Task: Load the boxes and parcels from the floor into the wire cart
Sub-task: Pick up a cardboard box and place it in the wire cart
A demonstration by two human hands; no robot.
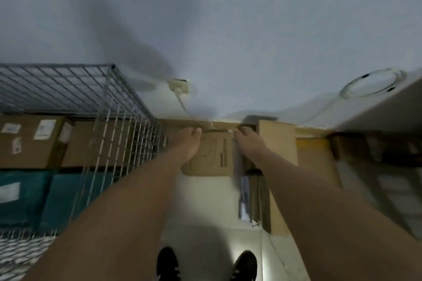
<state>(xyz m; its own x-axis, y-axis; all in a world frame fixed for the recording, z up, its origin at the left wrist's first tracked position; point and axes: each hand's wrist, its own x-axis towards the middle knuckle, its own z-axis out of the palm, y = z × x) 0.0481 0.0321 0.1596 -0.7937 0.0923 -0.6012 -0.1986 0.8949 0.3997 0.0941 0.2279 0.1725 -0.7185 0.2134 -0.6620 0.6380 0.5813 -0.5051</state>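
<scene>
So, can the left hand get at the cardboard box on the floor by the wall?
Most likely yes: the left hand is on the cardboard box, fingers seemingly curled at its far edge. The wire cart stands beside it, to the left, not in the way.

The fingertips of the left hand (186,143) and the right hand (250,143) are hiding behind the far edge of the cardboard box (211,155), so their grip is not showing. The print on this box is appearing too blurred to read. The left edge is cutting off the wire cart (127,102), and the labels (44,129) inside are reading as white patches only. The bottom edge is cutting the shoes (167,262).
</scene>
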